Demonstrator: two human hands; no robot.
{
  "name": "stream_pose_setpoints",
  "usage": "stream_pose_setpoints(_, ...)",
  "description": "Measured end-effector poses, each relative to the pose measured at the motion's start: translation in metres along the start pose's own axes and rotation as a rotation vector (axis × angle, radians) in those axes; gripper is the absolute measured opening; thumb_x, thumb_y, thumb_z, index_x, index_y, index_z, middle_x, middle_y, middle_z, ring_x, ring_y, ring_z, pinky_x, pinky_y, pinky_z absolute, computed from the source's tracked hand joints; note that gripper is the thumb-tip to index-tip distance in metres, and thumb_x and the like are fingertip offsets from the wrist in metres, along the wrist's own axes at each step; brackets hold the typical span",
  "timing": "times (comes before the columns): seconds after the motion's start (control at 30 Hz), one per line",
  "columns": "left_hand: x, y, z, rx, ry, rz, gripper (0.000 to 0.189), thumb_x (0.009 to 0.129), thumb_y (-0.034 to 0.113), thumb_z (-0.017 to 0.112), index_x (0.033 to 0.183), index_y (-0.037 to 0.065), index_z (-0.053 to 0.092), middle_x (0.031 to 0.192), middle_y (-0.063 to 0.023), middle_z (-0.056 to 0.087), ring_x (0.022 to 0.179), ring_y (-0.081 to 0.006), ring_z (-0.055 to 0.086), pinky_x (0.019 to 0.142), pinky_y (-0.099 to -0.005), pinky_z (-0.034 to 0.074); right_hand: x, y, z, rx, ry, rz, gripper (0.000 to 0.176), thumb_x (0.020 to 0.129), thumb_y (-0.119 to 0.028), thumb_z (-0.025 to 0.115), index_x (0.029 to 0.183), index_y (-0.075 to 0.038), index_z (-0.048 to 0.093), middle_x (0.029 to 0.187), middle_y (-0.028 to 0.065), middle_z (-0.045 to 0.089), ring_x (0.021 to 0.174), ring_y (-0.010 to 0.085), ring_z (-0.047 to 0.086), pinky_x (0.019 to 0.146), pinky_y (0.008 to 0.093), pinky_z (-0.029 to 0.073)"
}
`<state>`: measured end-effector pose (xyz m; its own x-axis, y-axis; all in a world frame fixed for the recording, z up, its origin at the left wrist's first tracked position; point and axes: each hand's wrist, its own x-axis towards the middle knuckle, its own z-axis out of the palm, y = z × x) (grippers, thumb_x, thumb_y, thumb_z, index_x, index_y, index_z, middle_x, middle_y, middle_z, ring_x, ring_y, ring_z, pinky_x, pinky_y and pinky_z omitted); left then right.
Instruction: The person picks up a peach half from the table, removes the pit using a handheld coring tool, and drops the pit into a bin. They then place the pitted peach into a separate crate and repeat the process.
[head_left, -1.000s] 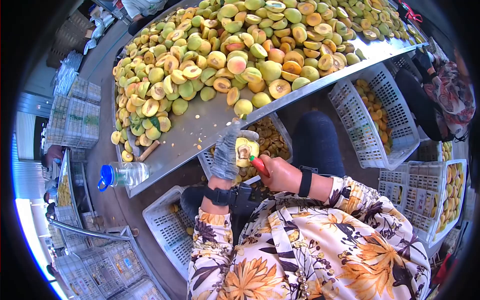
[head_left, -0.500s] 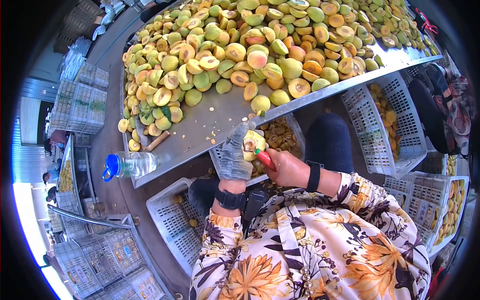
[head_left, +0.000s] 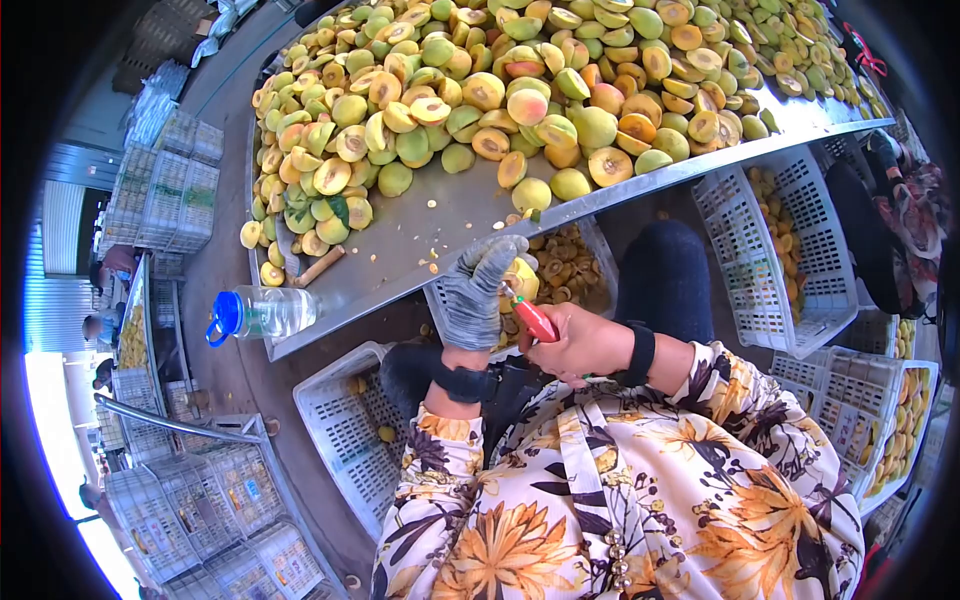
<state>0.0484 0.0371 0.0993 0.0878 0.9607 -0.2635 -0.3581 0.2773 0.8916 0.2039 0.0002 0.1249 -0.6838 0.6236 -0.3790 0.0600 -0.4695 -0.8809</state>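
My left hand (head_left: 472,298), in a grey work glove, is closed around a yellow peach half (head_left: 521,281) above a crate at the table edge. My bare right hand (head_left: 588,342) grips a small red-handled tool (head_left: 536,320). Its thin metal tip is at the peach half, and the exact shape of the tip is hidden. Below my hands is a crate (head_left: 610,262) with cut, brownish-yellow fruit pieces in it. In front of me, a large heap of halved peaches (head_left: 483,92) covers much of the metal table (head_left: 400,238).
A water bottle with a blue lid (head_left: 262,313) lies at the table's left corner, near a wooden-handled tool (head_left: 320,267). White crates stand by my legs, one at left (head_left: 350,445) and one with fruit at right (head_left: 822,270). Another person's patterned sleeve (head_left: 915,215) shows far right.
My right hand has shifted slightly right and down, turning the red handle. The peach half has turned in my left hand, so its cut face shows less.
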Motion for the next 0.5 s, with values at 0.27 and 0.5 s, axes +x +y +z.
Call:
stream_pose_setpoints(0.27, 0.005, -0.006, -0.011, -0.139, -0.129, -0.110, 0.038, 0.076, 0.035, 0.064, 0.089, 0.000, 0.061, 0.077, -0.0143, 0.062, 0.067, -0.0198, 0.062, 0.061, -0.0268, 0.051, -0.001, -0.003, -0.003, 0.201, -0.154, 0.164, 0.011, 0.083, -0.004, 0.049, 0.093, -0.003, 0.046, 0.052, -0.0016, 0.039, 0.037, 0.0073, 0.036, 0.034, 0.0223, 0.033)
stream_pose_setpoints(0.5, 0.002, -0.005, 0.008, 0.082, 0.073, 0.145, 0.042, 0.078, 0.041, 0.061, 0.091, 0.001, 0.059, 0.070, -0.0131, 0.061, 0.055, -0.0207, 0.060, 0.049, -0.0292, 0.051, 0.001, 0.006, -0.005, 0.472, -0.286, 0.224, 0.013, 0.084, -0.006, 0.051, 0.097, -0.004, 0.047, 0.052, -0.0038, 0.035, 0.038, 0.0044, 0.031, 0.034, 0.0210, 0.031)
